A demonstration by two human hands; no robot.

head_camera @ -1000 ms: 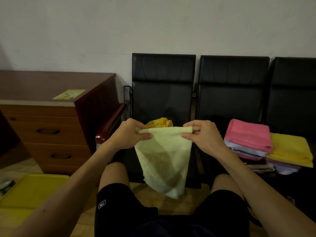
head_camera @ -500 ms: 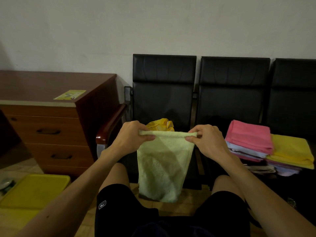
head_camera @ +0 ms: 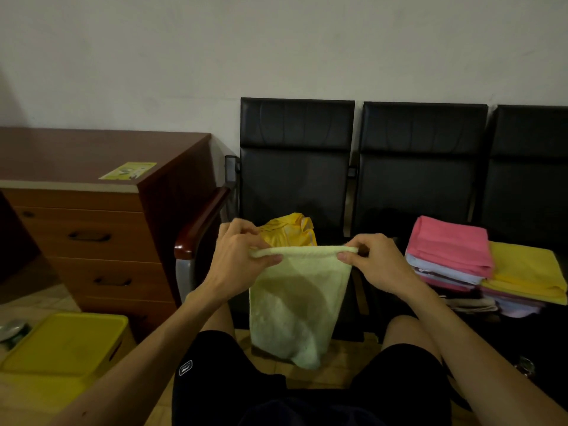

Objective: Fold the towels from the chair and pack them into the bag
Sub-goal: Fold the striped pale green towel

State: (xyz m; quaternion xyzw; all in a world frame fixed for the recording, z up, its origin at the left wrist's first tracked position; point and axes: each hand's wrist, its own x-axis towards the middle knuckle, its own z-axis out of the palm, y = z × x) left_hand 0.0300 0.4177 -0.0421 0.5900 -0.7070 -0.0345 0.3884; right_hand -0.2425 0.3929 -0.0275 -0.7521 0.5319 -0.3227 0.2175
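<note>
The pale green towel [head_camera: 295,302] hangs in the middle of the frame, stretched between my two hands, with its top edge rolled into a thin, nearly level ridge. My left hand [head_camera: 236,259] pinches the left end of that ridge between thumb and curled fingers. My right hand [head_camera: 375,265] pinches the right end the same way, thumb at the front. Below the ridge the cloth narrows as it drops, and its lower end hangs between my knees, above the tiled floor [head_camera: 332,364].

Just behind the towel's top edge, the top of a yellow bag [head_camera: 289,230] shows on the seat of the leftmost black chair [head_camera: 295,179] (the rest of it is hidden by the towel and my left hand). Two more black chairs stand in a row toward the right edge of the frame, against the pale wall [head_camera: 276,50].

At the right of the frame is a stack of folded towels, with a pink towel [head_camera: 448,244] on top. A yellow towel [head_camera: 525,269] lies just beside it, on a second pile.

In the left half of the frame stands a brown drawer cabinet [head_camera: 92,229] with a yellow-green sticker [head_camera: 127,171] on its top. A yellow box [head_camera: 64,342] sits in the lower left corner. My black shorts [head_camera: 215,379] fill the bottom centre.
</note>
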